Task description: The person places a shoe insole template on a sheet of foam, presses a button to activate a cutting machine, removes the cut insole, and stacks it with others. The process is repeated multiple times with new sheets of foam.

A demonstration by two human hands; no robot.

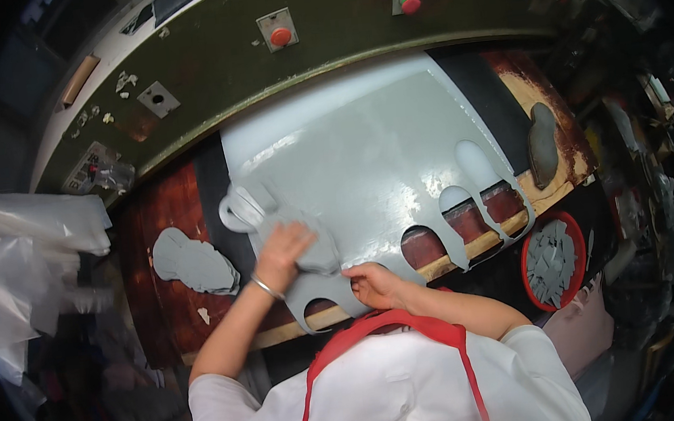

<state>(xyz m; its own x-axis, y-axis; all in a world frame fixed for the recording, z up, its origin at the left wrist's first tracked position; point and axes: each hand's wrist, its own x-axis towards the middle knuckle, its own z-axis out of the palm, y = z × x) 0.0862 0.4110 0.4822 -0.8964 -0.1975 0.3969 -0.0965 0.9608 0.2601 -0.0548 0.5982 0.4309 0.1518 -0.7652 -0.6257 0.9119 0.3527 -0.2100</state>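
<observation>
A glossy grey sheet [373, 166] with several rounded cut-outs along its near edge is spread over a white board [320, 115]. On its left part lies a stack of grey sole-shaped pieces [321, 253], slightly smeared. My left hand [283, 255], a bangle on its wrist, rests over this stack with fingers stretched out and blurred. Close to the stack's near right corner is my right hand [377, 285], fingers curled together at the sheet. What its fingertips hold, if anything, is hidden.
A second stack of grey pieces [193, 261] lies at the left. To the right are a dark sole-shaped object [543, 146] and a red bowl [527, 273] of grey scraps. Behind stands a green machine beam [343, 23] with red buttons. Clear plastic [38, 227] hangs at far left.
</observation>
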